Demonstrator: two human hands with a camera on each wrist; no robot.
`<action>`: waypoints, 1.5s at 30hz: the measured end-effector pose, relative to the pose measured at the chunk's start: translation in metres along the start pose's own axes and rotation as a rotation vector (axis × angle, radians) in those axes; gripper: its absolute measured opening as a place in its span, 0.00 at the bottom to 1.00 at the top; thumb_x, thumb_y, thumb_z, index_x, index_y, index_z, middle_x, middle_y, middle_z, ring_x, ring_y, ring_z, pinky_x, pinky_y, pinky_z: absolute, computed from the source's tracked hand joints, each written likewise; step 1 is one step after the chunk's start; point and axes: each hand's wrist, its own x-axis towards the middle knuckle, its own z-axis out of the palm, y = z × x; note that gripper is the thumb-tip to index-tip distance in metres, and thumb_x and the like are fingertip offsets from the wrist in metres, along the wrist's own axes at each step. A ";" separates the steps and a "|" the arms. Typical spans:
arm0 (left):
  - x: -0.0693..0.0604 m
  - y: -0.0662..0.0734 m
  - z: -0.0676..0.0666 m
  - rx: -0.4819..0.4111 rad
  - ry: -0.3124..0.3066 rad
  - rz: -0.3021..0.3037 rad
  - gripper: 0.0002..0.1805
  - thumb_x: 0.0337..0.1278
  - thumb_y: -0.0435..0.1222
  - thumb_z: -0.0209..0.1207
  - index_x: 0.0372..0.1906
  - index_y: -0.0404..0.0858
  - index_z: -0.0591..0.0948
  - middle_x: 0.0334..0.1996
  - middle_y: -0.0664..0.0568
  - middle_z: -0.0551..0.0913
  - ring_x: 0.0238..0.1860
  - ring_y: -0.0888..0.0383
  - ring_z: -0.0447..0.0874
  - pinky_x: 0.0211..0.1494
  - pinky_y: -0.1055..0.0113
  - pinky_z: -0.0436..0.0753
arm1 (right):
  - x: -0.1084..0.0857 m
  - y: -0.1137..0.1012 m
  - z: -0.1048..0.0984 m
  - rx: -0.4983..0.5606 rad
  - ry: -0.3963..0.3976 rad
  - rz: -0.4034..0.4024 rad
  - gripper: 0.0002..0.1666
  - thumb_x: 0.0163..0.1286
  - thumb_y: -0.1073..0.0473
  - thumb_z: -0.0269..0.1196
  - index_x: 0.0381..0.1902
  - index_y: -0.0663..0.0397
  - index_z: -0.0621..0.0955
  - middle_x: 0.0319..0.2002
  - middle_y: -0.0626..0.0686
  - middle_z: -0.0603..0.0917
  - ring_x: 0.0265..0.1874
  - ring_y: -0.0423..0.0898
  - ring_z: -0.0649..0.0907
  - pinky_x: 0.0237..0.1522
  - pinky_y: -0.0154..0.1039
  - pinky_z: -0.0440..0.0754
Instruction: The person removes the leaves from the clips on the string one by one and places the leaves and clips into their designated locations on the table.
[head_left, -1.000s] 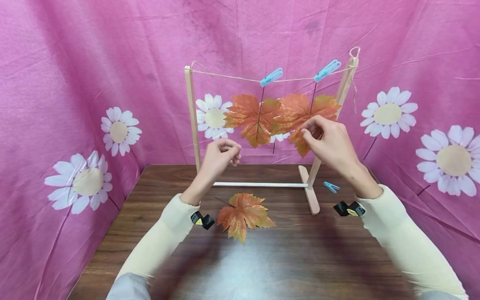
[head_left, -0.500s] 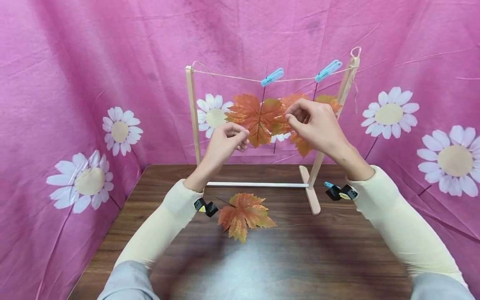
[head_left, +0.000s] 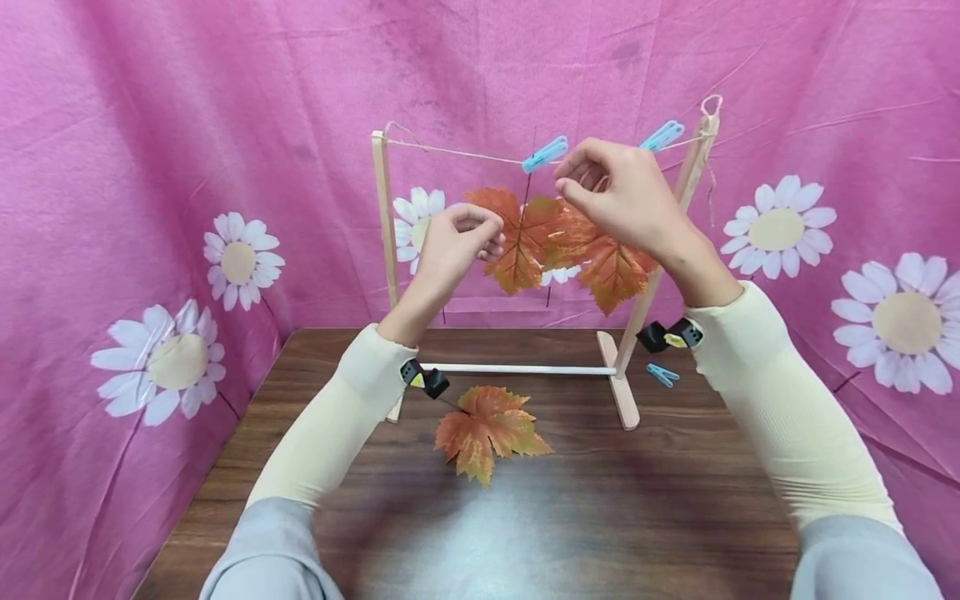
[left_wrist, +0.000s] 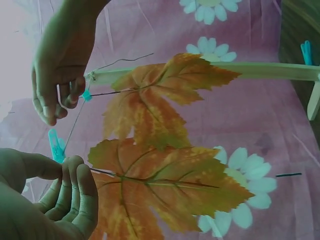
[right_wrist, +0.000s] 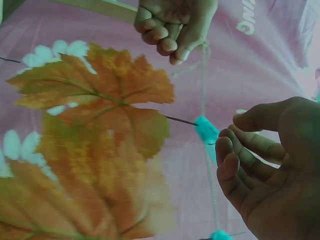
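Two orange leaves hang by dark stems from blue clothespins on a string. My left hand [head_left: 457,250] is before the left leaf [head_left: 521,242], fingers loosely bent and holding nothing. Higher up, my right hand [head_left: 626,196] has relaxed, bent fingers with a gap to the thumb; it hides part of the right leaf [head_left: 615,271] and its stem. In the right wrist view, the right hand's fingertips appear close to the left clothespin [right_wrist: 206,131]; contact cannot be told. The left wrist view shows the left hand [left_wrist: 55,195] beside a leaf stem.
A wooden frame [head_left: 384,217] with a white lower bar [head_left: 517,369] stands at the back of the brown table [head_left: 600,517]. A third leaf [head_left: 487,429] lies before it. One loose blue clothespin [head_left: 663,375] lies right of the frame's foot. Pink flowered cloth surrounds the table.
Both hands have risen; the right also moved left, from the right leaf to beside the left clothespin. The left hand shifted slightly right, over the left leaf's edge. The hanging leaves stay on the string.
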 end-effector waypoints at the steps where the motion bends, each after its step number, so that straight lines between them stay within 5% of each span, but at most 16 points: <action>1: 0.002 0.002 0.001 -0.006 0.004 -0.002 0.06 0.72 0.29 0.62 0.43 0.28 0.85 0.27 0.48 0.87 0.26 0.59 0.87 0.36 0.68 0.91 | 0.004 -0.002 -0.002 0.006 0.002 0.004 0.09 0.75 0.58 0.66 0.46 0.57 0.88 0.35 0.55 0.89 0.30 0.32 0.79 0.36 0.25 0.75; 9: 0.016 0.017 0.010 -0.047 0.002 0.017 0.08 0.72 0.28 0.60 0.45 0.25 0.85 0.30 0.45 0.87 0.29 0.58 0.87 0.40 0.66 0.92 | 0.031 -0.015 -0.015 0.014 0.019 0.034 0.11 0.75 0.55 0.66 0.47 0.56 0.88 0.31 0.38 0.83 0.32 0.32 0.79 0.38 0.26 0.73; 17: 0.029 0.024 0.015 0.003 0.050 0.044 0.05 0.72 0.29 0.61 0.42 0.31 0.86 0.34 0.42 0.89 0.35 0.53 0.91 0.47 0.61 0.94 | 0.051 -0.019 -0.020 -0.005 0.000 0.095 0.13 0.74 0.55 0.66 0.49 0.56 0.87 0.31 0.34 0.80 0.33 0.32 0.79 0.39 0.26 0.75; 27: 0.039 0.025 0.020 -0.006 0.074 0.025 0.11 0.73 0.27 0.60 0.51 0.23 0.86 0.50 0.29 0.89 0.50 0.42 0.92 0.56 0.64 0.92 | 0.062 -0.017 -0.022 -0.078 -0.211 0.149 0.25 0.75 0.47 0.67 0.62 0.55 0.83 0.50 0.50 0.85 0.46 0.39 0.81 0.49 0.32 0.77; 34: 0.043 0.023 0.026 0.075 0.070 0.006 0.11 0.72 0.29 0.62 0.53 0.27 0.88 0.50 0.36 0.91 0.44 0.56 0.92 0.53 0.68 0.92 | 0.064 -0.015 -0.020 -0.120 -0.303 0.145 0.31 0.75 0.48 0.65 0.70 0.58 0.79 0.65 0.62 0.83 0.64 0.56 0.80 0.69 0.54 0.78; 45: 0.048 0.022 0.035 0.184 0.083 0.019 0.11 0.72 0.31 0.64 0.53 0.32 0.89 0.49 0.40 0.92 0.40 0.65 0.86 0.40 0.77 0.82 | 0.066 -0.007 -0.012 -0.138 -0.275 0.171 0.24 0.74 0.51 0.67 0.62 0.56 0.84 0.55 0.62 0.88 0.47 0.48 0.82 0.46 0.36 0.76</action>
